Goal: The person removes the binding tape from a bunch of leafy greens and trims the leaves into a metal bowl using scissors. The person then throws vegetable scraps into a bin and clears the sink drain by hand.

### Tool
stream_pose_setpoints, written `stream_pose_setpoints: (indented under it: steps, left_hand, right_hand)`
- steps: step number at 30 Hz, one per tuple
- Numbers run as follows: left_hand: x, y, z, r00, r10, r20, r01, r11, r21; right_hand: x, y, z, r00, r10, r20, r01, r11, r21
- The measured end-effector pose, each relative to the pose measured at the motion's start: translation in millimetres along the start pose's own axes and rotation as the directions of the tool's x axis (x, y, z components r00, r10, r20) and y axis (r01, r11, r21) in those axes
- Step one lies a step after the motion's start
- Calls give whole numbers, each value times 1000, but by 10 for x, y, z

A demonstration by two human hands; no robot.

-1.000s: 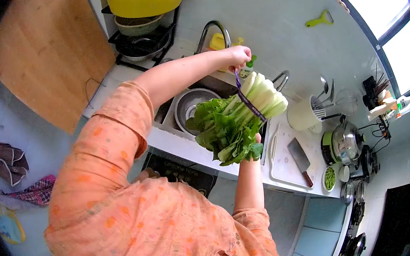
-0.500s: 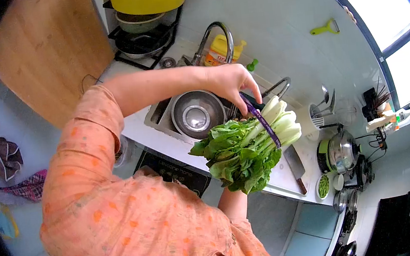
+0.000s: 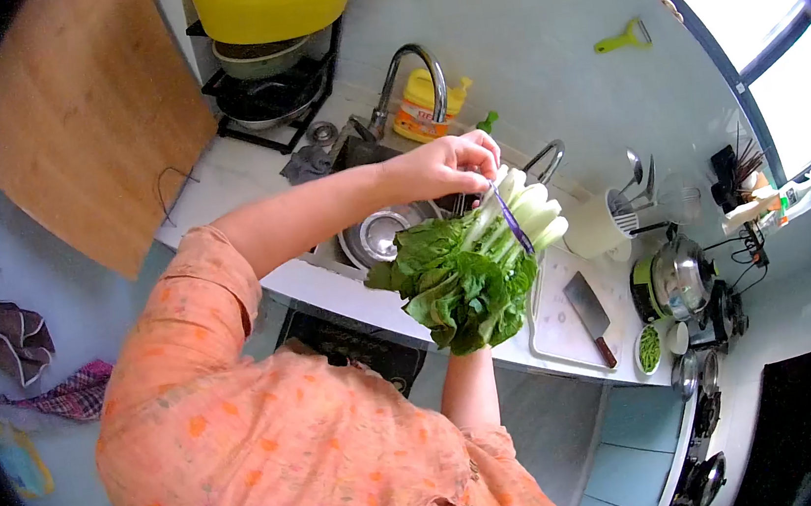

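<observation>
A bunch of leafy greens (image 3: 473, 280) with pale stalks hangs in front of me over the counter's edge, leaves toward me. Round its stalks runs a purple band (image 3: 512, 217). My left hand (image 3: 460, 163) pinches the upper end of the band between thumb and fingers, above the stalks. My right forearm (image 3: 469, 385) reaches up beneath the leaves; the greens hide that hand and its fingers.
Behind the greens are a sink with a metal bowl (image 3: 379, 236) and a faucet (image 3: 419, 54). To the right, a knife (image 3: 590, 313) lies on a white board (image 3: 557, 326), near a dish of green pieces (image 3: 649, 348), a utensil holder (image 3: 595, 223) and a pot (image 3: 680, 278).
My left hand's fingers have closed more tightly on the band, which now looks narrower and drawn up off the stalks. The camera view has shifted a little.
</observation>
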State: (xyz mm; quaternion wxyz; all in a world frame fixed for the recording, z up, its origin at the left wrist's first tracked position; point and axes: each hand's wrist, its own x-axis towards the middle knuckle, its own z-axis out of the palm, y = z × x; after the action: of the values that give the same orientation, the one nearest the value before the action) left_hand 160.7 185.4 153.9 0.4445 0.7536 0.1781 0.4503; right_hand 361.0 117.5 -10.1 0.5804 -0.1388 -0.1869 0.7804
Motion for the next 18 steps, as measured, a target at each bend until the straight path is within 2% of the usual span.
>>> stream_pose_setpoints:
  steps: [1, 2, 3, 5, 6, 9, 10, 11, 12, 14, 16, 17, 18]
  left_hand:
    - [10, 41, -49, 992, -103, 80, 110, 989, -97]
    - [25, -30, -97, 983, -156, 101, 163, 984, -67]
    - [60, 20, -160, 989, -111, 100, 118, 991, -63]
    - [122, 249, -291, 990, -16, 139, -22, 963, 270]
    - [157, 397, -280, 974, -86, 210, 22, 957, 290]
    - [279, 422, -171, 968, -113, 222, 20, 923, 384]
    - [346, 353, -125, 980, -64, 190, -20, 912, 410]
    - [422, 294, -99, 986, -20, 163, -68, 854, 516]
    - [510, 209, -81, 991, 11, 132, -86, 808, 582]
    - [675, -18, -124, 996, 43, 82, -86, 755, 651]
    - [758, -235, -270, 995, -96, -11, 66, 594, 802]
    - [739, -336, -399, 994, -100, -33, 86, 587, 805]
    - [704, -438, -542, 970, -204, -130, 206, 416, 886]
  right_hand:
    - [8, 25, 2, 1000, 7, 7, -7, 1000, 1]
    - [36, 40, -10, 1000, 21, 10, -21, 1000, -4]
    - [65, 51, -6, 999, 34, 17, -34, 999, -10]
    - [150, 89, -20, 997, 77, 29, -76, 997, -27]
    - [185, 113, -39, 994, 105, 35, -103, 993, -52]
    - [254, 209, -91, 982, 184, 35, -176, 970, -171]
    - [287, 252, -126, 976, 214, 29, -200, 949, -245]
    - [320, 294, -158, 970, 243, 23, -223, 922, -318]
    - [329, 311, -133, 945, 325, 47, -287, 887, -361]
    - [311, 395, 10, 927, 364, 95, -278, 833, -479]
    - [247, 419, 170, 894, 435, 110, -313, 780, -541]
    - [210, 435, 256, 890, 449, 80, -323, 744, -585]
    - [195, 450, 242, 877, 468, 107, -330, 751, -572]
